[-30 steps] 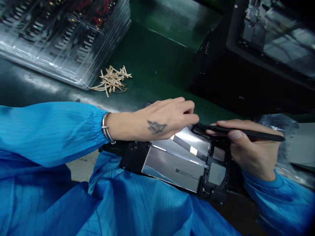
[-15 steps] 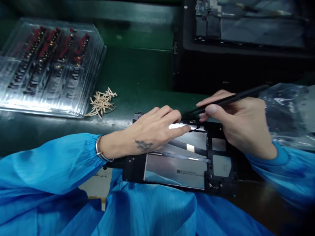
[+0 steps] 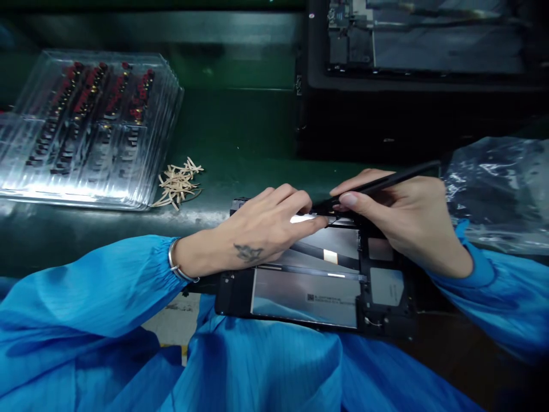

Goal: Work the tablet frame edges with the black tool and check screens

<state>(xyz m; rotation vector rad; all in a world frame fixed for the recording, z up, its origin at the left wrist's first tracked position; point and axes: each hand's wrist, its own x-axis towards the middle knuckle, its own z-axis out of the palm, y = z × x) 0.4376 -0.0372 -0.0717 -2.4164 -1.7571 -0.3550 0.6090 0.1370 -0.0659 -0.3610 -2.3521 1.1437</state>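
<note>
Black-framed open device (image 3: 317, 286), silvery inside: left hand (image 3: 257, 234) presses it flat, right hand (image 3: 403, 217) grips black stylus (image 3: 386, 180).

The opened device (image 3: 317, 286) is built of matt black plastic framing, with smooth, mirror-glossy metallic panels set in it. The slim tool (image 3: 381, 182) is finished in matt black. The trays (image 3: 86, 126) are formed of clear, glossy plastic. The worktop (image 3: 240, 131) is coated in smooth, slightly shiny green. The sleeves (image 3: 94, 286) are made of fine-striped blue cloth.
</note>
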